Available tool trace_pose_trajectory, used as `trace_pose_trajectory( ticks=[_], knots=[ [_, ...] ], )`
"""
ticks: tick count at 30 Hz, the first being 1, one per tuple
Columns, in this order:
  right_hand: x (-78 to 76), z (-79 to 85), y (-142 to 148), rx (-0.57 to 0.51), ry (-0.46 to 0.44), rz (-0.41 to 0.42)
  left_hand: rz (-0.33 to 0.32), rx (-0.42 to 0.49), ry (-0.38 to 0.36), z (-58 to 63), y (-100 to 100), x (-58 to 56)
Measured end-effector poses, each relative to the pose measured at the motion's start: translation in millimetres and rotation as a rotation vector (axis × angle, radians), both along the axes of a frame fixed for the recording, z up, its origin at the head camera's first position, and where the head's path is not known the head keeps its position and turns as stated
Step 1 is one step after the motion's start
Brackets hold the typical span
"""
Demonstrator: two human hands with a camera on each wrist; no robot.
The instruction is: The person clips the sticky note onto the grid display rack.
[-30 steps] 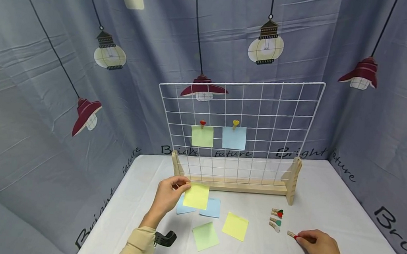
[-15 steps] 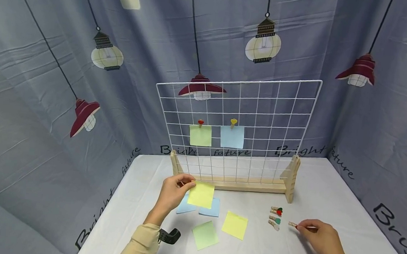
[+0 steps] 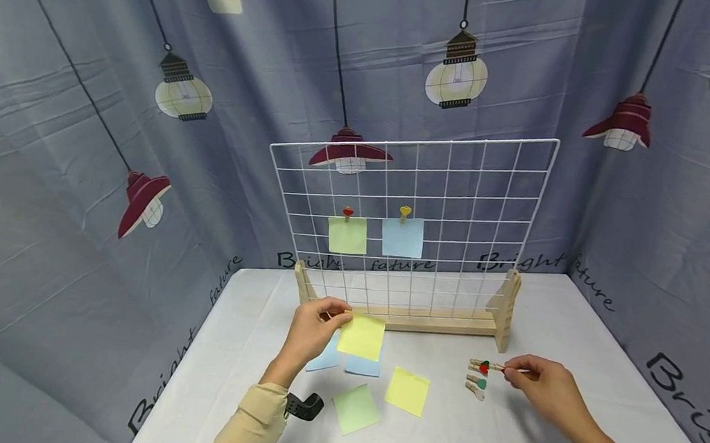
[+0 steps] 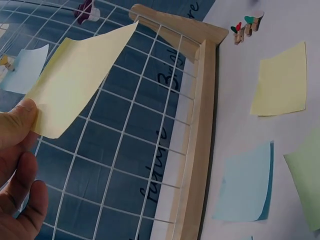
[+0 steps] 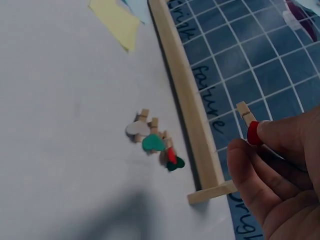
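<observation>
My left hand (image 3: 315, 330) pinches a yellow sticky note (image 3: 361, 337) by its upper left corner, above the table in front of the grid's wooden base. In the left wrist view the held sheet (image 4: 80, 80) hangs before the white wire grid (image 4: 125, 115). My right hand (image 3: 545, 386) pinches a small wooden clothespin (image 5: 245, 112) with a red heart, raised over the table at right. Several clothespins (image 3: 477, 377) with green, red and white hearts lie just left of that hand. On the grid, a red-heart clip holds a green note (image 3: 347, 235) and a yellow-heart clip a blue one (image 3: 402, 238).
On the white table (image 3: 438, 437) lie another yellow note (image 3: 407, 392), a light green note (image 3: 356, 409) and blue notes (image 3: 362, 366), partly behind the held sheet. The grid's wooden base (image 3: 441, 324) stands across the back, with a printed curtain behind.
My left hand has moved right and slightly up with the yellow sticky note. My right hand has lifted the red-heart clothespin and carried it up and left, toward the grid.
</observation>
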State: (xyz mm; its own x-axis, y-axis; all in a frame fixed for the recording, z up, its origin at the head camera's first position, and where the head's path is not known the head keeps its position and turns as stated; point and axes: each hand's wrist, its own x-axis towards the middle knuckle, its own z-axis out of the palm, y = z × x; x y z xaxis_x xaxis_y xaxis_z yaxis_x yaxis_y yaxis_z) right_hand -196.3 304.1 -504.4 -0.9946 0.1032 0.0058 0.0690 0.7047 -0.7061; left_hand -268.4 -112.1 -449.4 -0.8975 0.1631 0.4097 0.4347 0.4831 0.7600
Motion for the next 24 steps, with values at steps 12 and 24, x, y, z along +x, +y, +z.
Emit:
trace_pose_trajectory(
  ticks=[12,24],
  knots=[
    [-5.1,24.2,-9,0.065,0.185,0.019,-0.025,-0.026,-0.013,8.2,13,-0.9],
    [-13.6,52.7,-14,0.022,0.24,0.033,-0.066,-0.044,0.007,16.2,27,-6.5]
  ],
)
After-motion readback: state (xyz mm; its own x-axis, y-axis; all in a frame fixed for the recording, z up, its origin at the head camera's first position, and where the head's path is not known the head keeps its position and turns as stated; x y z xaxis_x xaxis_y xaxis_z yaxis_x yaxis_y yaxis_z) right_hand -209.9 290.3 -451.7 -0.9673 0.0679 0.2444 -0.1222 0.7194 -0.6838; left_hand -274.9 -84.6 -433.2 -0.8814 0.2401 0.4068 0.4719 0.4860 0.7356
